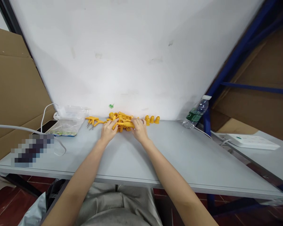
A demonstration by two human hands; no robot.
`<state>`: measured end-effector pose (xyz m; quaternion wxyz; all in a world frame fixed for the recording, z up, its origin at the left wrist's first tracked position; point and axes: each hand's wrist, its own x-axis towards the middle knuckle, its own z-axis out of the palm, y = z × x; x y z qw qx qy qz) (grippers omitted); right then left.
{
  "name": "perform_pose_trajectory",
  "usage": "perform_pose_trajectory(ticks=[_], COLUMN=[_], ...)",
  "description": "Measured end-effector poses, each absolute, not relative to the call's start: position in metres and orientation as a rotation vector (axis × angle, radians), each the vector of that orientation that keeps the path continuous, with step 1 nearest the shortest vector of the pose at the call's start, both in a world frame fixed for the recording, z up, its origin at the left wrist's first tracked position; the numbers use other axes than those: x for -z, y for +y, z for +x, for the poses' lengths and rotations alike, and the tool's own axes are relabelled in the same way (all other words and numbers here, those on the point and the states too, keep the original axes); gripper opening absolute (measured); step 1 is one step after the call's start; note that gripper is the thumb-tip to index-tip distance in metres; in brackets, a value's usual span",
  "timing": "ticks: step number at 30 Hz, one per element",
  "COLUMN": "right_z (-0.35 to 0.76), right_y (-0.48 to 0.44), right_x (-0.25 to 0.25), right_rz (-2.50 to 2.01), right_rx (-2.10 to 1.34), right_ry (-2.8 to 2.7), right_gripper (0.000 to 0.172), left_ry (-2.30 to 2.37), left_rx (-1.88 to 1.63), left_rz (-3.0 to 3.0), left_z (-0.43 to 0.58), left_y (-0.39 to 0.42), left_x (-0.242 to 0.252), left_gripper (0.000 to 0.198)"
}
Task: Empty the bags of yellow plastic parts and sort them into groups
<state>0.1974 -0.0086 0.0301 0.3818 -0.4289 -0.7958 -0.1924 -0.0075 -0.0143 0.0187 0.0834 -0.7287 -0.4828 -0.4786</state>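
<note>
Between my two hands lies a yellow ridged plastic piece (125, 124), long and slim, held level above a pile of similar parts. My left hand (108, 131) has its fingers closed on the piece's left end. Around its right end are the closed fingers of my right hand (139, 129). Behind and below sits the pile of yellow plastic parts (123, 115), partly hidden by my hands. Left of it are yellow forked pieces (92, 120) with small metal ball chains (90, 126). Several yellow cup-shaped pieces (152, 119) stand in a row to the right.
A clear bottle (195, 113) leans at the back right, near a white power strip (253, 141). Plastic bags (67, 124), a dark phone-like slab (48, 126) and a white cable (19, 127) lie left on the grey table (174, 153). A white panel (132, 62) rises behind.
</note>
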Motion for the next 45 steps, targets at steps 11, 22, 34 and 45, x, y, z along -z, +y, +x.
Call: perform_pose_trajectory(ticks=[11, 22, 34, 45], right_z=[0.195, 0.197, 0.194, 0.194], right_y=[-0.009, -0.002, -0.009, -0.008], right_x=[-0.028, -0.021, -0.027, -0.030], right_rz=[-1.078, -1.054, -1.074, -1.108], right_rx=[0.358, 0.434, 0.403, 0.525], right_ry=[-2.151, -2.105, -2.193, -2.043], right_gripper=[0.018, 0.026, 0.022, 0.036], left_ry=[-1.485, -1.485, -1.505, -1.584], left_rx=[1.337, 1.329, 1.300, 1.342], left_rz=[-2.130, -2.102, -2.140, -2.143], left_z=[-0.009, -0.006, -0.009, -0.001], left_y=[-0.016, -0.016, -0.015, -0.018], left_x=[-0.020, -0.021, -0.020, -0.025], left_gripper=[0.032, 0.031, 0.030, 0.027])
